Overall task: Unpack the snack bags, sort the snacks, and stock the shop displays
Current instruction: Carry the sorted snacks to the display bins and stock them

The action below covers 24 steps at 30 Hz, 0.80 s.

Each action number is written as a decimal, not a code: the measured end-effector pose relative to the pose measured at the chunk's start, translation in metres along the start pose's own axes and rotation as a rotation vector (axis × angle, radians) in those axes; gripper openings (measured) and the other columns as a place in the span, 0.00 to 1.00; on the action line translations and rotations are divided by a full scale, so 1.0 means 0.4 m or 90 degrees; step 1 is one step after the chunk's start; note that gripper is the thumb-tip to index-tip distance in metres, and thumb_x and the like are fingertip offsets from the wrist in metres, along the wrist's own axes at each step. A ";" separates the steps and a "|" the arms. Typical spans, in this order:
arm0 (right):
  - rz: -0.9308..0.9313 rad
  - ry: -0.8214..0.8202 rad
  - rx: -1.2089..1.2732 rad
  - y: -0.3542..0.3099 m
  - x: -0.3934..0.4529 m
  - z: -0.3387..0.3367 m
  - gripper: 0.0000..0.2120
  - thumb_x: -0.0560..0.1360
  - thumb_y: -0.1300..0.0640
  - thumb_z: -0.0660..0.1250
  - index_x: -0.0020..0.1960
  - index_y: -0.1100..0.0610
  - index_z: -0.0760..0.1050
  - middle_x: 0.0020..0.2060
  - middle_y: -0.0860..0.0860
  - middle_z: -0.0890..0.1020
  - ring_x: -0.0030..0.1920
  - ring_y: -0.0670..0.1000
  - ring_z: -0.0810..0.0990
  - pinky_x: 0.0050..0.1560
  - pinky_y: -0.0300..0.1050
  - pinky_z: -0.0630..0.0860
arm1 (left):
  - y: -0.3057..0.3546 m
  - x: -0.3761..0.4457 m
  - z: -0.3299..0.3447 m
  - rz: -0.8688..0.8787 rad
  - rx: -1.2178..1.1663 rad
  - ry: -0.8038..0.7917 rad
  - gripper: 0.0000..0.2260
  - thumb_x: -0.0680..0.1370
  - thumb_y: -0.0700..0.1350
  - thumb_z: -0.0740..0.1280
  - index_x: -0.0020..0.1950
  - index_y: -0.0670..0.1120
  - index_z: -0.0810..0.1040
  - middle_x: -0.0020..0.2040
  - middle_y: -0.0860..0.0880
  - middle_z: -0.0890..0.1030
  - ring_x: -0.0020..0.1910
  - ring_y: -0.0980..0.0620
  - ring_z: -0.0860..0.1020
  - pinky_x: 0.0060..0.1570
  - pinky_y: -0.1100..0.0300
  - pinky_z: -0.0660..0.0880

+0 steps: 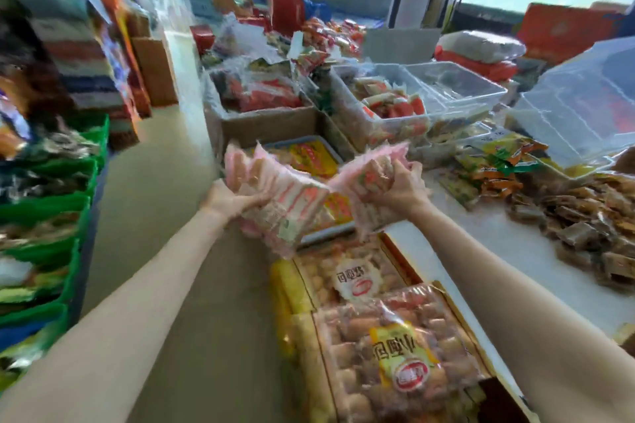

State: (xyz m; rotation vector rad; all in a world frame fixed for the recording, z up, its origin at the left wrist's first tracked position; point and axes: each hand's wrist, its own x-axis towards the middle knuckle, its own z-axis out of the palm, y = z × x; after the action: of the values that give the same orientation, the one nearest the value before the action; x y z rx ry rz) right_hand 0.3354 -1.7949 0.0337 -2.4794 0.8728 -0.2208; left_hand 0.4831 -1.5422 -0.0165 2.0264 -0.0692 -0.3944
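Both of my hands hold up a big pink, see-through snack bag (285,203) full of small packets. My left hand (229,200) grips its left part from below. My right hand (398,187) grips its bunched right end. The bag hangs over open cardboard boxes beside the white counter (508,251). Clear plastic bins stand further back on the display; one clear bin (385,106) holds red and white packets, the clear bin to its right (457,82) looks almost bare. The picture is blurred by motion.
Below the bag lie boxes with large snack packs (395,343). Brown packets (591,230) and orange-green packets (494,168) are heaped on the counter. A clear lid (591,106) stands at right. Green baskets of snacks (44,216) line the left of the aisle.
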 end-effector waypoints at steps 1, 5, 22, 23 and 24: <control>-0.017 -0.009 0.023 -0.079 -0.008 0.030 0.42 0.63 0.41 0.76 0.70 0.51 0.62 0.63 0.59 0.63 0.63 0.65 0.69 0.67 0.58 0.64 | -0.029 -0.005 -0.083 -0.023 -0.021 0.032 0.38 0.46 0.59 0.82 0.49 0.40 0.81 0.47 0.44 0.83 0.45 0.45 0.82 0.46 0.44 0.80; -0.111 -0.053 0.045 -0.369 -0.014 0.152 0.42 0.65 0.41 0.75 0.72 0.51 0.59 0.65 0.58 0.62 0.65 0.64 0.67 0.68 0.59 0.63 | -0.089 -0.033 -0.330 -0.069 -0.126 0.126 0.26 0.57 0.50 0.82 0.47 0.38 0.79 0.47 0.41 0.82 0.43 0.44 0.80 0.48 0.51 0.78; -0.149 -0.163 0.174 -1.050 0.617 0.699 0.51 0.52 0.32 0.74 0.69 0.49 0.63 0.63 0.57 0.68 0.62 0.61 0.71 0.64 0.60 0.69 | -0.268 0.817 -0.800 -0.174 -0.273 0.277 0.40 0.46 0.56 0.83 0.49 0.37 0.76 0.43 0.37 0.82 0.42 0.36 0.82 0.46 0.41 0.79; -0.132 -0.170 0.189 -1.098 0.677 0.735 0.53 0.47 0.30 0.73 0.67 0.48 0.64 0.63 0.56 0.69 0.61 0.60 0.72 0.63 0.60 0.70 | -0.260 0.877 -0.835 -0.173 -0.278 0.288 0.40 0.47 0.57 0.82 0.51 0.37 0.77 0.44 0.37 0.82 0.43 0.36 0.82 0.46 0.42 0.79; -0.116 -0.183 0.199 -1.144 0.733 0.773 0.52 0.48 0.31 0.74 0.67 0.49 0.65 0.63 0.56 0.69 0.61 0.60 0.72 0.63 0.60 0.70 | -0.260 0.935 -0.871 -0.179 -0.268 0.301 0.37 0.51 0.55 0.82 0.52 0.36 0.77 0.45 0.38 0.82 0.44 0.37 0.81 0.48 0.42 0.79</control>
State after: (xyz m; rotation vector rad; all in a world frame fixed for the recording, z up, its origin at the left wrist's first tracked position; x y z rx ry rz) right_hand 0.9079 -1.5467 -0.0049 -2.2242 0.4548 -0.0528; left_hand 0.9306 -1.2765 -0.0529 1.6617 0.5520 -0.0813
